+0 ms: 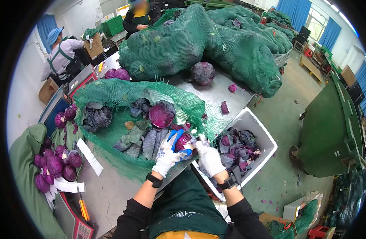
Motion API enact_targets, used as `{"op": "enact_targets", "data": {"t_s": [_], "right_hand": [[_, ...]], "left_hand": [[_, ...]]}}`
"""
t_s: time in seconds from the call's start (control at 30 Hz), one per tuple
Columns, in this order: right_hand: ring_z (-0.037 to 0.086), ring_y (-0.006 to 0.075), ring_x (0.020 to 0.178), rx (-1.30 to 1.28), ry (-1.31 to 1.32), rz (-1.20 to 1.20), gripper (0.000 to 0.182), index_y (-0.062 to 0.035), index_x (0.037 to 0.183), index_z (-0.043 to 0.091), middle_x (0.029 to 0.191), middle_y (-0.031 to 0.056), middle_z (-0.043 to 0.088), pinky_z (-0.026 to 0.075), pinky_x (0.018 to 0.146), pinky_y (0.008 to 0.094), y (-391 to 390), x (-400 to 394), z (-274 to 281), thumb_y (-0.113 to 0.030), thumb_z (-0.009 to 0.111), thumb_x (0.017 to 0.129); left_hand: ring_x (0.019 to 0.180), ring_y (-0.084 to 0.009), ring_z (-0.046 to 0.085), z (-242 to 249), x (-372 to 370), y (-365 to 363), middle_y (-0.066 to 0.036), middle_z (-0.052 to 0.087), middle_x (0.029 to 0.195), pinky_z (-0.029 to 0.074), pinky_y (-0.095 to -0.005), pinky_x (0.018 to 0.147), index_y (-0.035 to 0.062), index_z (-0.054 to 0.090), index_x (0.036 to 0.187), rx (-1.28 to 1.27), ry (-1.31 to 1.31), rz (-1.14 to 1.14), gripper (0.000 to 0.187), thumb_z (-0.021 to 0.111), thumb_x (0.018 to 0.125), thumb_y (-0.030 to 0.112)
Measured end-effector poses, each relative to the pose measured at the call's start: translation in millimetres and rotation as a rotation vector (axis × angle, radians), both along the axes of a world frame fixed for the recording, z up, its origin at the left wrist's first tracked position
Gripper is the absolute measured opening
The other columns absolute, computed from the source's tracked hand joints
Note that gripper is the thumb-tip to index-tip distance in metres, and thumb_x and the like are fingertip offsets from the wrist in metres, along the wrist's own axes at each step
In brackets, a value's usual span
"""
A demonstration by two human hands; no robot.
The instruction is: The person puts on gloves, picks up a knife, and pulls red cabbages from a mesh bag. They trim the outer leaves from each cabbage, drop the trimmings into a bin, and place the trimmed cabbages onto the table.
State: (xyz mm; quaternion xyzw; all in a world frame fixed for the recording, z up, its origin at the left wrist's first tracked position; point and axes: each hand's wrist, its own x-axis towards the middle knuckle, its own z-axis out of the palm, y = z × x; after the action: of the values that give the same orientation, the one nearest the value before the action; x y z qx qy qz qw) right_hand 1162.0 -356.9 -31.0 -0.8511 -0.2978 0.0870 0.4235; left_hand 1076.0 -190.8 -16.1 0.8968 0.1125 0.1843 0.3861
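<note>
My left hand [169, 152], in a white glove with blue fingertips, is wrapped around a small red cabbage [183, 142] at the table's near edge. Close against the cabbage's right side is my right hand [209, 156], in a white glove, with its fingers curled in. What it grips is hidden. Just beyond lies an open green mesh bag [147, 88] with a larger red cabbage [162, 114], a dark cabbage [97, 117] and loose outer leaves [153, 142]. Under my right hand, a white foam box [266, 149] holds many torn purple leaves [240, 148].
Full green mesh sacks [163, 51] cover the table's far side, with a loose cabbage [203, 73] beside them. Trimmed cabbages [55, 165] are piled at left near a red scale [73, 219]. A green wheeled bin [330, 127] stands at right. Two people [61, 55] work beyond.
</note>
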Motion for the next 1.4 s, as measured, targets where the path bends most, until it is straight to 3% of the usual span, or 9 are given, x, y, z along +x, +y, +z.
{"op": "enact_targets", "data": {"t_s": [0.3, 0.4, 0.43, 0.5, 0.67, 0.87, 1.07, 1.17, 1.4], "right_hand": [[0.061, 0.0391, 0.081, -0.138, 0.104, -0.133, 0.055, -0.0023, 0.095, 0.066, 0.09, 0.0212, 0.063, 0.048, 0.067, 0.0462, 8, 25, -9, -0.045, 0.032, 0.097], [0.061, 0.0317, 0.062, 0.006, 0.263, -0.233, 0.057, -0.0015, 0.081, 0.065, 0.07, 0.0178, 0.063, 0.045, 0.057, 0.0405, 5, 40, -41, -0.048, 0.035, 0.097], [0.062, 0.0262, 0.059, -0.015, 0.523, -0.276, 0.059, -0.0014, 0.078, 0.065, 0.066, 0.0147, 0.063, 0.044, 0.055, 0.0368, 3, 46, -42, -0.05, 0.038, 0.096], [0.048, 0.0156, 0.039, 0.372, 0.551, -0.33, 0.058, -0.0036, 0.067, 0.063, 0.054, 0.0065, 0.057, 0.039, 0.044, 0.0313, 2, 49, -56, -0.047, 0.039, 0.097], [0.05, 0.0112, 0.038, 0.311, 0.675, -0.095, 0.053, -0.0018, 0.107, 0.058, 0.055, 0.0029, 0.055, 0.039, 0.04, 0.0264, 16, 5, 0, -0.049, 0.063, 0.084], [0.049, 0.0041, 0.057, 0.505, 0.587, -0.13, 0.045, -0.0017, 0.112, 0.058, 0.076, 0.0014, 0.06, 0.042, 0.053, 0.0213, 12, -3, 13, -0.027, 0.075, 0.079], [0.065, 0.0358, 0.076, 0.238, 0.081, -0.191, 0.067, 0.0034, 0.1, 0.062, 0.083, 0.0224, 0.066, 0.05, 0.068, 0.0389, 1, 33, -13, -0.058, 0.067, 0.073], [0.063, 0.0378, 0.07, -0.044, 0.185, -0.175, 0.058, 0.0028, 0.093, 0.063, 0.075, 0.0226, 0.064, 0.05, 0.064, 0.0418, -3, 41, -6, -0.053, 0.066, 0.076], [0.061, 0.0377, 0.059, 0.035, -0.301, -0.295, 0.033, -0.0004, 0.072, 0.062, 0.066, 0.0198, 0.061, 0.048, 0.053, 0.0448, 4, 45, -16, -0.031, 0.055, 0.084]], "left_hand": [[0.12, -0.0361, 0.046, 8, -4, -7, -0.022, 0.043, 0.135, 0.036, -0.0433, 0.103, 0.0111, 0.05, 0.131, 0.073, -0.003, -0.019, 0.076, 0.077, 0.065, 0.038], [0.12, -0.0263, 0.045, -9, -12, 5, -0.014, 0.041, 0.134, 0.036, -0.0371, 0.102, 0.012, 0.048, 0.133, -0.427, -0.031, -0.1, 0.073, 0.077, 0.066, 0.017], [0.112, -0.0219, 0.051, -4, -15, 12, -0.012, 0.042, 0.133, 0.042, -0.0325, 0.096, 0.0108, 0.043, 0.137, 0.056, -0.004, -0.092, 0.074, 0.074, 0.069, 0.013], [0.097, -0.0173, 0.058, 6, -27, 21, -0.01, 0.046, 0.129, 0.046, -0.0272, 0.088, 0.0078, 0.038, 0.139, -0.532, 0.054, -0.128, 0.078, 0.073, 0.07, 0.012], [0.121, -0.016, 0.044, 21, -34, 26, -0.008, 0.044, 0.134, 0.04, -0.0294, 0.1, 0.0061, 0.039, 0.139, -1.154, 0.039, -0.279, 0.076, 0.071, 0.07, 0.004], [0.121, -0.018, 0.044, 17, 5, 5, -0.009, 0.047, 0.132, 0.037, -0.0321, 0.101, 0.0051, 0.044, 0.134, -0.673, -0.071, -0.192, 0.069, 0.075, 0.073, 0.014], [0.119, -0.0183, 0.046, -16, 41, -10, -0.01, 0.047, 0.13, 0.04, -0.0327, 0.101, 0.0026, 0.044, 0.134, -0.266, -0.152, -0.172, 0.07, 0.076, 0.075, 0.021], [0.117, -0.0206, 0.049, -7, 40, -17, -0.012, 0.049, 0.128, 0.042, -0.0329, 0.099, 0.002, 0.046, 0.132, -0.782, -0.145, -0.255, 0.068, 0.076, 0.074, 0.022], [0.12, -0.0195, 0.045, -18, 38, -18, -0.011, 0.044, 0.133, 0.045, -0.0323, 0.095, 0.0065, 0.055, 0.125, -0.304, -0.115, -0.193, 0.045, 0.065, 0.081, 0.009]]}}
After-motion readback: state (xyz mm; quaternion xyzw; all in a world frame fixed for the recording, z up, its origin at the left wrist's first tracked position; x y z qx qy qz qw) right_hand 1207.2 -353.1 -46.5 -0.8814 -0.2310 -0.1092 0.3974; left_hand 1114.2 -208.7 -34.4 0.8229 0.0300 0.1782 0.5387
